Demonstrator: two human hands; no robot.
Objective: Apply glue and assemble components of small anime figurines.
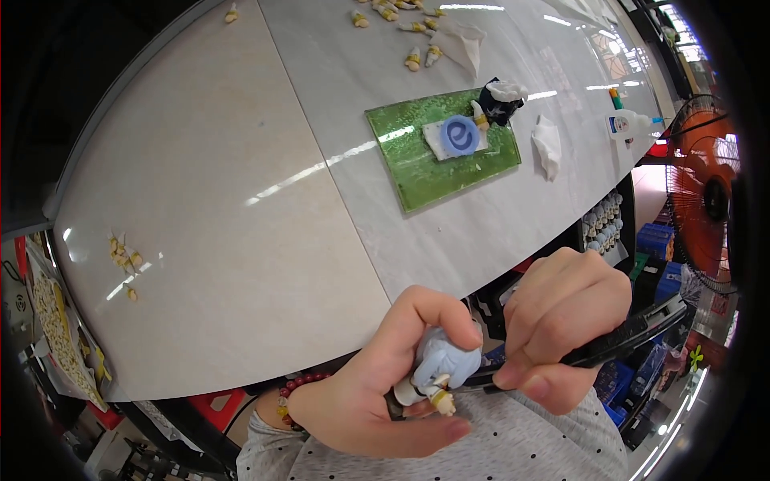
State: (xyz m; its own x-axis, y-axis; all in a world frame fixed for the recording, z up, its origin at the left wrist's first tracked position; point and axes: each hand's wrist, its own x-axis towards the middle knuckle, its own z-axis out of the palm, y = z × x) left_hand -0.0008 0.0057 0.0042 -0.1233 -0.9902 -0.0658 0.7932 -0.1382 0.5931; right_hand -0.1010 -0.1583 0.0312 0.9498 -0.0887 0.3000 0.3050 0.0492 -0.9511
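Observation:
Close to my body, above the lap, my left hand (377, 385) is wrapped round a small figurine (449, 358) with pale blue hair, a white body and a cream-and-yellow part at its lower end. The thumb stretches below it and the index finger curls over its top. Just right of it, my right hand (565, 325) is closed in a pinch on a long black tool (630, 337). Its thin end reaches toward the figurine; the exact kind of tool is not clear. The figurine's far side is hidden by my left fingers.
On the table a green mat (401, 160) bears a blue round dish (459, 135) on a white pad. Small cream-and-yellow parts (124, 255) lie left and at the back. Crumpled tissue (547, 147), a white bottle (630, 126) and an orange fan (710, 196) are to the right.

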